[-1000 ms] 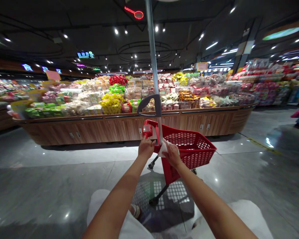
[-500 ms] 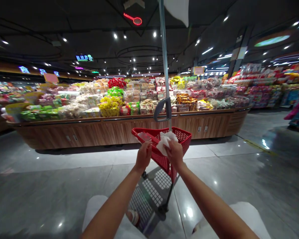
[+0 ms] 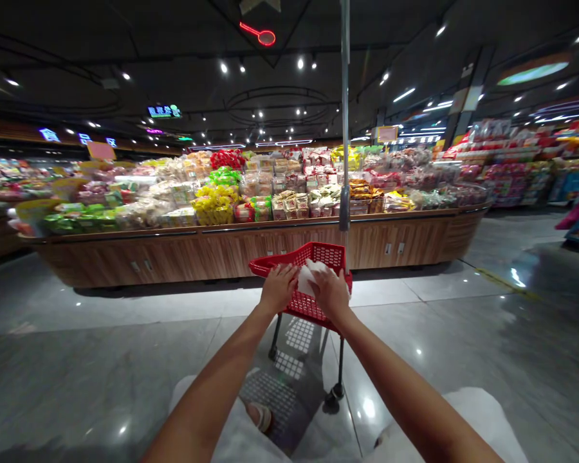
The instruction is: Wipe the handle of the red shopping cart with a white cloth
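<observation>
Both hands are on the near rim of the red cart (image 3: 313, 252), which stands on the floor just in front. The left hand (image 3: 278, 287) curls over the rim. The right hand (image 3: 330, 293) presses a white tissue (image 3: 305, 280) onto it, which looks like wiping. Wiping more of the rim would need the tissue slid along it.

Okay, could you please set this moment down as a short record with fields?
Place: shop aisle, glossy grey floor
Left hand: fingers curled over the near rim of the red basket cart
Right hand: on the same rim, gripping a white cloth
Pole: upright, rising from the cart's right side
Beyond: wooden display counter heaped with packaged goods
</observation>
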A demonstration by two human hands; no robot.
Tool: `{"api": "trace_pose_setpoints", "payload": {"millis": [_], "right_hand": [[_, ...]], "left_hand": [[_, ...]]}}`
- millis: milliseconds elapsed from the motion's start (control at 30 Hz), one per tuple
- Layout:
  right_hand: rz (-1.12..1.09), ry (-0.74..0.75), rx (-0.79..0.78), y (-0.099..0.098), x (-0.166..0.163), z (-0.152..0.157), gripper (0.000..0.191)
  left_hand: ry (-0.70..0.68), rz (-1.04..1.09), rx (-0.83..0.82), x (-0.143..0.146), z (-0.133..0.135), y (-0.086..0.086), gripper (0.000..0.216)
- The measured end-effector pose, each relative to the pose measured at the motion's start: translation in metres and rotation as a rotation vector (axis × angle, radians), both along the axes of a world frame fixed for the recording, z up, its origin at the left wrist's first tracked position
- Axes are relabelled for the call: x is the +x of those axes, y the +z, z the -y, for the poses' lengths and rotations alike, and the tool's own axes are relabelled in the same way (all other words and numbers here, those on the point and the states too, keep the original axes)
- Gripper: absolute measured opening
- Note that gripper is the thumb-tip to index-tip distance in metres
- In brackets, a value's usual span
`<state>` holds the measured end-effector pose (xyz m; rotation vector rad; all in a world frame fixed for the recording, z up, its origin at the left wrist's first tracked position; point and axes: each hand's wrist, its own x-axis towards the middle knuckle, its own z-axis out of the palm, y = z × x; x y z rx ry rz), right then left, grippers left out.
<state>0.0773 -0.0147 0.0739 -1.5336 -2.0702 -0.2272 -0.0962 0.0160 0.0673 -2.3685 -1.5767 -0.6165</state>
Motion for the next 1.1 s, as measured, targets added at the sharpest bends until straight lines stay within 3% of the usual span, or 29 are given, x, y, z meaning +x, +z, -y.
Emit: {"api": "trace_pose_setpoints", "payload": {"millis": [100,267,433,600,733,867,933,1000,1100], "right_hand": [[0.035,-0.127,0.015,-0.008,0.021,-0.007,0.046],[0.068,-0.063,-0.002,-0.009,0.040,-0.011,0.037],[0.005,0.013,0.082,-0.010,0.001,-0.014,0.034],[-0.007,0.215,0.004,-0.007,-0.039,-0.015,0.040],[-0.062,0.345,0.051,0.010,-0.009,-0.021,0.054],[-0.097,0.149,0.111,0.018,0.044,-0.039,0.034],[-0.020,0.075,0.028,0.013,0.058,-0.048,0.029],[0.106,0.031,-0.060,0.005,0.062,-0.053,0.032],[0.199,-0.049,-0.076,-0.005,0.056,-0.053,0.043]], "left_hand": [[-0.038,0.043,0.007,-0.013,0.000,0.012,0.039],[0.266,0.107,0.016,-0.019,-0.013,0.018,0.038],[0.271,0.064,-0.083,-0.003,-0.004,0.014,0.047],[0.250,0.115,-0.100,-0.005,0.006,0.009,0.028],[0.154,0.418,-0.050,-0.021,0.008,0.005,0.041],[0.125,0.623,0.269,-0.017,0.017,0.011,0.046],[-0.006,0.477,0.319,0.000,0.022,0.017,0.041],[-0.123,0.233,0.218,0.022,0.022,0.022,0.046],[-0.064,0.026,0.027,0.055,0.012,0.027,0.065]]}}
